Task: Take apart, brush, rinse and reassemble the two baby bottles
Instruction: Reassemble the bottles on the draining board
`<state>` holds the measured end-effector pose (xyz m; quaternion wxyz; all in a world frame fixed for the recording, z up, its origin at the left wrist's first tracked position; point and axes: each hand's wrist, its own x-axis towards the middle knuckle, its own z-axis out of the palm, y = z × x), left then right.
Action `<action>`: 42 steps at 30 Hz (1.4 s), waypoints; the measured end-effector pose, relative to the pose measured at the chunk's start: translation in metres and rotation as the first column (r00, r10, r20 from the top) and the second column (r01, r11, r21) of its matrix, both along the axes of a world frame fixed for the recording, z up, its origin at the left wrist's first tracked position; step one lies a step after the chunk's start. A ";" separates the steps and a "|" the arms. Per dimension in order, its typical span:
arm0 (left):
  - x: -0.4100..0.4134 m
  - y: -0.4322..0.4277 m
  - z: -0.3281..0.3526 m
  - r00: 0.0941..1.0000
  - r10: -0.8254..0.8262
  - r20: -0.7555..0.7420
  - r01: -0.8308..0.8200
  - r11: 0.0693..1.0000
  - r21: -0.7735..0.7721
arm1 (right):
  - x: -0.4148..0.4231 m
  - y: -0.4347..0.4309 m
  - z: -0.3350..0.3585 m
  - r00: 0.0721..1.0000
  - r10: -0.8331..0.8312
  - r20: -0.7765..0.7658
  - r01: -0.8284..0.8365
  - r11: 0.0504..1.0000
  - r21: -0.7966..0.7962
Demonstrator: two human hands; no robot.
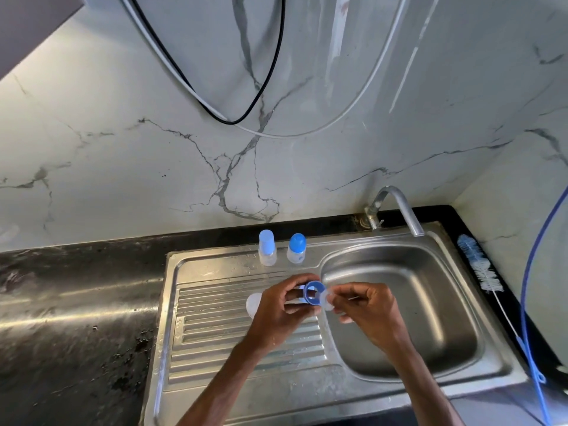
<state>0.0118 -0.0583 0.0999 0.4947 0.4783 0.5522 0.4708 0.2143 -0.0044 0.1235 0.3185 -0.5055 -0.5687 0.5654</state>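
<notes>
Light: cool, even, moderately bright (source out of view).
Glare: pale streaks on the marble wall point(402, 75), sink point(233, 342) drainboard and dark countertop point(70, 318).
Shadows: faint, diffuse.
Focus: soft overall; right hand point(370, 312) smeared at the fingertips point(346, 318).
Edges: wide-angle bowing.

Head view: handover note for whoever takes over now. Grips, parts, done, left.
Left grip holds the blue ring. Right grip pinches the clear nipple at the ring.
The clear-capped bottle and blue-capped bottle stand at the back of the drainboard. A clear part lies beside the left grip. The brush lies on the counter to the right.
Done: cannot tell whether ring and nipple are being parted or joined.
Left: finish this set. No water shows at the tap.
</notes>
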 end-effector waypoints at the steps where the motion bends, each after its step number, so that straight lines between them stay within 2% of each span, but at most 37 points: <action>1: 0.000 0.000 0.001 1.000 -0.009 -0.011 0.009 1.000 0.011 | -0.002 -0.001 0.000 1.000 -0.005 0.016 0.005 1.000 0.013; 5: 0.000 -0.002 0.006 0.991 -0.006 -0.132 0.022 0.992 0.122 | -0.007 0.001 0.003 0.999 -0.036 0.036 0.035 0.999 0.020; 12: -0.006 -0.002 0.007 0.937 0.057 -0.343 0.020 0.976 0.218 | -0.016 0.001 0.005 0.995 -0.034 0.092 0.027 0.997 0.078; 14: -0.004 -0.002 0.008 0.936 0.066 -0.345 0.020 0.970 0.240 | -0.019 0.003 0.004 0.997 -0.045 0.066 0.044 0.999 0.007; 17: -0.003 -0.004 0.009 0.944 0.048 -0.327 0.031 0.972 0.232 | -0.023 0.006 0.004 0.998 -0.011 -0.069 -0.004 0.978 -0.210; 19: -0.003 -0.005 0.006 0.945 0.021 -0.326 0.041 0.982 0.184 | -0.024 0.005 0.004 0.996 0.016 -0.088 -0.037 0.970 -0.241; 23: 0.000 -0.009 0.002 0.980 -0.031 -0.195 0.028 0.999 -0.019 | -0.026 0.000 0.000 0.998 -0.050 0.033 0.053 0.993 -0.104; 25: 0.001 -0.010 0.003 0.988 0.035 -0.151 -0.051 0.993 -0.105 | -0.028 -0.004 -0.002 0.995 -0.071 0.069 0.073 0.997 -0.028; 28: 0.008 -0.009 0.001 0.984 0.157 -0.080 -0.168 0.974 -0.151 | -0.031 -0.011 -0.005 0.987 -0.078 0.137 0.068 0.995 0.079; 30: 0.015 -0.008 0.003 0.972 0.215 -0.092 -0.227 0.962 -0.152 | -0.034 -0.014 -0.008 0.967 -0.092 0.238 0.048 0.981 0.186; 32: 0.022 -0.008 0.002 0.954 0.247 -0.169 -0.271 0.952 -0.141 | -0.037 -0.018 -0.010 0.955 -0.115 0.274 0.045 0.967 0.249; 34: 0.023 -0.006 0.001 0.944 0.247 -0.219 -0.282 0.948 -0.149 | -0.038 -0.020 -0.012 0.956 -0.109 0.273 0.043 0.971 0.237; 36: 0.020 -0.005 0.001 0.957 0.211 -0.200 -0.249 0.951 -0.185 | -0.035 -0.016 -0.013 0.966 -0.040 0.255 0.000 0.988 0.156; 39: 0.007 -0.005 0.001 0.989 0.146 -0.007 -0.142 0.952 -0.273 | -0.024 -0.004 -0.007 0.993 0.113 0.045 -0.110 0.992 -0.056; 42: -0.007 -0.005 -0.001 0.957 0.158 0.242 -0.059 0.927 -0.371 | -0.014 0.001 -0.004 0.982 0.186 -0.023 -0.188 0.978 -0.093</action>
